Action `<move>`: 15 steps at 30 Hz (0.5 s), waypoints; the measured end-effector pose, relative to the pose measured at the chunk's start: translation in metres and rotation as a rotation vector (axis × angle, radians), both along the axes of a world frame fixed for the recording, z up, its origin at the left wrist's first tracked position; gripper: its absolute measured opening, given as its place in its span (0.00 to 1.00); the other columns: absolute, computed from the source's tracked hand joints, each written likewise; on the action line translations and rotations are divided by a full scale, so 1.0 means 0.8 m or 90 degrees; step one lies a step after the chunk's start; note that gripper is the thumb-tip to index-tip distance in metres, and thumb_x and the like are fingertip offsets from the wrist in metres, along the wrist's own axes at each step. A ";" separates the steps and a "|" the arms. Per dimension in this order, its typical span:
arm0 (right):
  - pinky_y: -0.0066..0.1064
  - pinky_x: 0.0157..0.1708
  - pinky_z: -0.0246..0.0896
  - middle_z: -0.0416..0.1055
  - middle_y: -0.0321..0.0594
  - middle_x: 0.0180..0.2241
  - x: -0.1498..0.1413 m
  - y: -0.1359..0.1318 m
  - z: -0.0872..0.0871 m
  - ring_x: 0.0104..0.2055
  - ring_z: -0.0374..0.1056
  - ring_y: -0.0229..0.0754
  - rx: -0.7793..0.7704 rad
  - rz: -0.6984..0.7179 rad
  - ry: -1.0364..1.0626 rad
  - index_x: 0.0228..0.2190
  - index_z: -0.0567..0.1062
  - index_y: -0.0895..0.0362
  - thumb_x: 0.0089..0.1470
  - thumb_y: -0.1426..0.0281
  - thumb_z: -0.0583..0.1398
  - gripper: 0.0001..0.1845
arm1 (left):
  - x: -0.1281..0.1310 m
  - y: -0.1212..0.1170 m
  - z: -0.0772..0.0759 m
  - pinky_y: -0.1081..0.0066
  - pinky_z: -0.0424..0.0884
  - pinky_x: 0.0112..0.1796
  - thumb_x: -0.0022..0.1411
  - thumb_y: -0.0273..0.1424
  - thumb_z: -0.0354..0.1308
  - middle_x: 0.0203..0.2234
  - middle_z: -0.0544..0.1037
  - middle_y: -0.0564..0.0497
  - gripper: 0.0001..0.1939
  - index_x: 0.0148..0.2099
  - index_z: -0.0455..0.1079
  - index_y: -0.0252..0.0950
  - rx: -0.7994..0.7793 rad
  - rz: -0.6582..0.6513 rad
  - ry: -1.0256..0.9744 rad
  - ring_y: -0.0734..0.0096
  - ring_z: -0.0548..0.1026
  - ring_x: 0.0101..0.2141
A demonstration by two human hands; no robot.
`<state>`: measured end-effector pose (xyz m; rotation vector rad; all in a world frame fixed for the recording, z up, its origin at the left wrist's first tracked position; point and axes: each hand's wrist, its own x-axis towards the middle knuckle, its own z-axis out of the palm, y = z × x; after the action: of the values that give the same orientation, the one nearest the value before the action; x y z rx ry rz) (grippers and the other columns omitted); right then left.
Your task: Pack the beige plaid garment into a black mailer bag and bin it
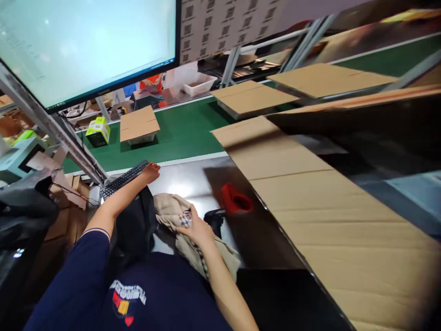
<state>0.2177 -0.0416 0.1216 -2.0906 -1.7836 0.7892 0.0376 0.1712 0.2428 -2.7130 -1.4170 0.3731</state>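
Observation:
My right hand (198, 228) is closed on a crumpled beige garment (170, 207) with checked trim, its thumb and fingers pinching the cloth near the checked patch. The garment lies across the front of the metal table (186, 174). My left hand (150, 173) is at the right end of a black keyboard (126, 179), with its fingers curled together; anything inside them is hidden. Black fabric or a bag (136, 220) sits under my left forearm. Just right of my right hand are a black strap-like item (215, 219) and a red ring-shaped object (236, 199).
A large open cardboard box (292, 193) borders the table on the right. Behind runs a green conveyor (182, 133) carrying a cardboard-topped tray (139, 124), a green-and-black box (98, 132) and flat cartons (253, 96). A monitor (89, 41) hangs above at left.

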 end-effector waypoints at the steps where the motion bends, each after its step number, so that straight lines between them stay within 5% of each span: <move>1: 0.48 0.44 0.71 0.80 0.60 0.48 0.010 -0.016 0.007 0.47 0.79 0.63 0.007 -0.054 -0.007 0.72 0.49 0.62 0.49 0.50 0.69 0.61 | 0.008 0.002 -0.006 0.58 0.65 0.60 0.61 0.17 0.55 0.58 0.77 0.36 0.19 0.49 0.81 0.32 0.006 -0.003 -0.005 0.54 0.72 0.59; 5: 0.56 0.47 0.72 0.76 0.68 0.52 0.053 -0.091 0.036 0.51 0.77 0.71 -0.010 -0.293 0.042 0.73 0.43 0.64 0.48 0.40 0.65 0.68 | -0.004 -0.031 -0.047 0.55 0.66 0.63 0.73 0.28 0.47 0.67 0.66 0.33 0.25 0.69 0.65 0.32 0.066 0.098 -0.072 0.52 0.66 0.66; 9: 0.61 0.49 0.72 0.71 0.64 0.60 0.077 -0.166 0.043 0.55 0.74 0.74 0.017 -0.493 0.123 0.74 0.45 0.54 0.37 0.34 0.68 0.75 | -0.088 -0.118 -0.113 0.48 0.66 0.62 0.71 0.47 0.53 0.71 0.55 0.21 0.43 0.75 0.46 0.22 0.121 0.479 -0.190 0.39 0.54 0.71; 12: 0.66 0.51 0.70 0.68 0.63 0.62 0.078 -0.206 0.041 0.60 0.70 0.76 0.045 -0.574 0.168 0.73 0.47 0.51 0.34 0.37 0.71 0.75 | -0.148 -0.173 -0.157 0.46 0.72 0.55 0.67 0.42 0.59 0.60 0.69 0.19 0.42 0.71 0.51 0.20 -0.075 0.651 -0.232 0.36 0.67 0.65; 15: 0.68 0.54 0.68 0.64 0.63 0.64 0.073 -0.223 0.046 0.61 0.67 0.76 0.018 -0.598 0.190 0.74 0.46 0.50 0.36 0.39 0.71 0.74 | -0.164 -0.191 -0.181 0.57 0.77 0.47 0.66 0.37 0.60 0.44 0.81 0.38 0.27 0.63 0.66 0.30 -0.215 0.596 -0.307 0.50 0.78 0.51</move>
<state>0.2764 -0.2203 0.1582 -2.2721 -0.5217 0.7077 -0.0934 0.0185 0.0979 -2.2190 -2.9593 -0.0447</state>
